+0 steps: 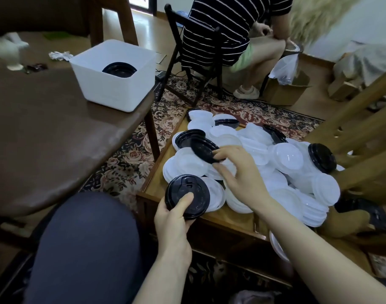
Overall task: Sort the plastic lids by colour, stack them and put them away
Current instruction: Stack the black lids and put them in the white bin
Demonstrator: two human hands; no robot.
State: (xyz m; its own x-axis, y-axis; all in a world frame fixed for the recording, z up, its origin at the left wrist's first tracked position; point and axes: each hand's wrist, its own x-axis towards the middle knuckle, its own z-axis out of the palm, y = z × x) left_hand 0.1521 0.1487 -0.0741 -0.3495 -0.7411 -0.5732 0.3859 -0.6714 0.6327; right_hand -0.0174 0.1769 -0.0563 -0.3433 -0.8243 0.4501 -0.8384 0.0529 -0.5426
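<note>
head view, looking down: the big dark brown wooden desk (56, 132) fills my left side, and on its far corner stands the square white plastic bin (113, 73) with a stack of round black plastic lids (119, 70) already inside. lower and to my right is the small glass-topped wooden side desk (161, 183), heaped with a pile of translucent white plastic lids (284, 167) with a few black ones mixed in. beyond it a person in a striped shirt (227, 29) sits on a dark wooden chair (187, 62), well apart from my work.

my left hand (172, 220) holds a black round sip lid (187, 195) at the near left corner of the side desk, thumb pressed on top, the other fingers curled beneath its rim. my right hand (238, 174) reaches into the pile, its fingers (218, 152) pinching the edge of another black plastic lid (204, 149) that lies tilted on the white ones, up and to the left of that hand.

as i judge it, the pinched lid has to come down and left onto the lid my left hand holds; the two are near, with only white lids between. the bin lies up and left, nearer my left hand, across an open gap of patterned carpet (126, 163). the side desk's near edge is close, so loose white lids could slide off.
</note>
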